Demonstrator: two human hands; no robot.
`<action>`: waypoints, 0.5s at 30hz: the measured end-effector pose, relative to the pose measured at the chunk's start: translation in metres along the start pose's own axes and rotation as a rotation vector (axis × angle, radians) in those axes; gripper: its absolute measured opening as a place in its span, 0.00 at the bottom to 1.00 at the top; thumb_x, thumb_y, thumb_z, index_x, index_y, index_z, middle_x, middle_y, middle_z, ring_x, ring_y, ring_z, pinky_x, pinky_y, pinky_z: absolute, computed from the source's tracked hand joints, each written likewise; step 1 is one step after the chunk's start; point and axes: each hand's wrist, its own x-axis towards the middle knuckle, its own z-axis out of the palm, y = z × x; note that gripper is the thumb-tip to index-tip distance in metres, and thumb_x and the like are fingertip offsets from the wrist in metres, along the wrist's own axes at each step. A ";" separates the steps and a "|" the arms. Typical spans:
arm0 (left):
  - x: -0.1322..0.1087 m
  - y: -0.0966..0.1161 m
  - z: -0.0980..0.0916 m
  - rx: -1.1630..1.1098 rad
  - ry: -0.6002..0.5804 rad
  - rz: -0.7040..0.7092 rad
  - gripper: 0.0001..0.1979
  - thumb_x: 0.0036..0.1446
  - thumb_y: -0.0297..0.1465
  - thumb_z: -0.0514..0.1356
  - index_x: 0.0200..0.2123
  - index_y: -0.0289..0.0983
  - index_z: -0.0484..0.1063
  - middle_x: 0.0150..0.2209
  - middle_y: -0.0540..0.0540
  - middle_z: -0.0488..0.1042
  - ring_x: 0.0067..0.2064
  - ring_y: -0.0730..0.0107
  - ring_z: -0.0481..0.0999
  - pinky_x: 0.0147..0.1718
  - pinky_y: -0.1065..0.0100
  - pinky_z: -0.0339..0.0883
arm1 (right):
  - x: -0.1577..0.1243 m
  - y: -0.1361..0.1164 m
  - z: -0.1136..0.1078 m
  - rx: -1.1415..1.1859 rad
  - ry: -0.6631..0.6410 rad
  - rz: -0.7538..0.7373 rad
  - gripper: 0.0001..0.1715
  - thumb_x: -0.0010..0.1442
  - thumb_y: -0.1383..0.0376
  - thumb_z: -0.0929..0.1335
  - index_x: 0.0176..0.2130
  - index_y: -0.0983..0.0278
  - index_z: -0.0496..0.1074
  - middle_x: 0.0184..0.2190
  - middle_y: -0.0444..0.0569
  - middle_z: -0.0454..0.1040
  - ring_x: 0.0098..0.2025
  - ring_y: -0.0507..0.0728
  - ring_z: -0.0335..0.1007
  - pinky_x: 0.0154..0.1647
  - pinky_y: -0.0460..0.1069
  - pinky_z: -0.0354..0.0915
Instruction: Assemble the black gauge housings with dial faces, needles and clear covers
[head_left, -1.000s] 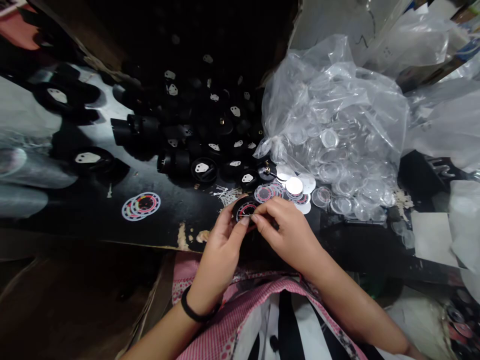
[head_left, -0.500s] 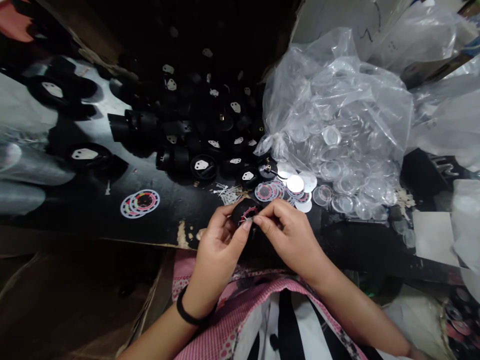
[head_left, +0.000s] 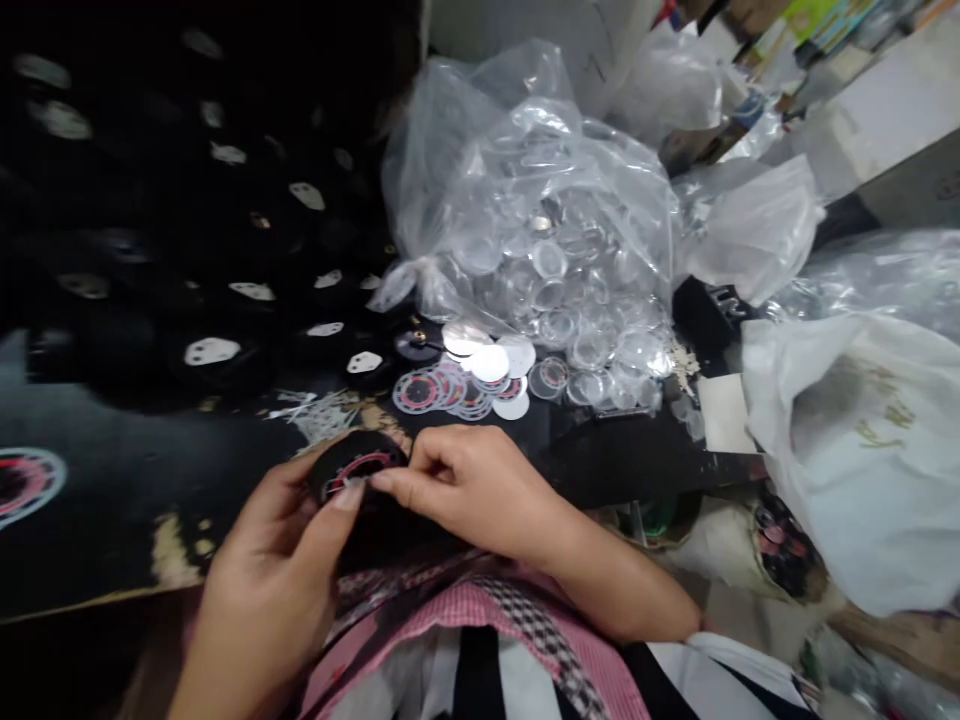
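A round black part [head_left: 358, 462] with a red and white marked dial is gripped in my left hand [head_left: 281, 565], whose thumb presses on the dial's lower edge. My right hand [head_left: 469, 490] meets it from the right, thumb and index finger pinched at the dial's edge; whatever small thing lies between those fingertips is too small to make out. Just beyond the hands lie thin white pins [head_left: 322, 418] in a pile. Printed dial discs [head_left: 420, 390] and plain white discs [head_left: 490, 363] overlap to the right of the pins.
A clear plastic bag [head_left: 555, 230] of transparent round covers stands behind the discs. Black housings with white plates [head_left: 212, 351] crowd the back left. Another printed dial [head_left: 26, 485] lies at the far left. A white bag [head_left: 877, 450] and a white square card [head_left: 727, 415] are at the right.
The view has turned right and come closer, so the hands and table items appear further left. Both hands keep hold at the black part, and the white bag at the right has come into view.
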 end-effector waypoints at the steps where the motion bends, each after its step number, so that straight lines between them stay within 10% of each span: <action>1: 0.002 -0.001 0.002 -0.076 -0.004 -0.066 0.16 0.50 0.43 0.69 0.42 0.46 0.77 0.43 0.51 0.81 0.51 0.57 0.78 0.55 0.60 0.72 | -0.009 0.003 -0.010 -0.008 0.052 -0.016 0.19 0.62 0.56 0.71 0.25 0.63 0.67 0.22 0.38 0.68 0.25 0.48 0.63 0.30 0.45 0.58; 6: 0.002 0.000 0.019 -0.310 -0.186 -0.238 0.12 0.50 0.37 0.70 0.38 0.41 0.78 0.44 0.44 0.81 0.50 0.53 0.80 0.52 0.53 0.75 | -0.068 0.047 -0.070 -0.234 0.997 0.136 0.11 0.67 0.59 0.65 0.38 0.60 0.74 0.35 0.47 0.74 0.39 0.54 0.70 0.46 0.52 0.64; 11: -0.002 -0.011 0.040 -0.430 -0.364 -0.608 0.13 0.58 0.40 0.64 0.38 0.36 0.78 0.44 0.38 0.81 0.47 0.55 0.81 0.52 0.54 0.74 | -0.071 0.102 -0.081 0.227 0.998 0.156 0.08 0.61 0.65 0.64 0.37 0.63 0.72 0.30 0.45 0.72 0.33 0.53 0.70 0.39 0.51 0.65; 15: -0.001 -0.020 0.045 -0.410 -0.388 -0.615 0.12 0.60 0.40 0.63 0.39 0.36 0.78 0.46 0.39 0.81 0.48 0.55 0.81 0.53 0.55 0.73 | -0.049 0.074 -0.050 0.469 0.868 -0.058 0.06 0.58 0.70 0.62 0.33 0.60 0.66 0.23 0.38 0.62 0.21 0.48 0.57 0.30 0.49 0.63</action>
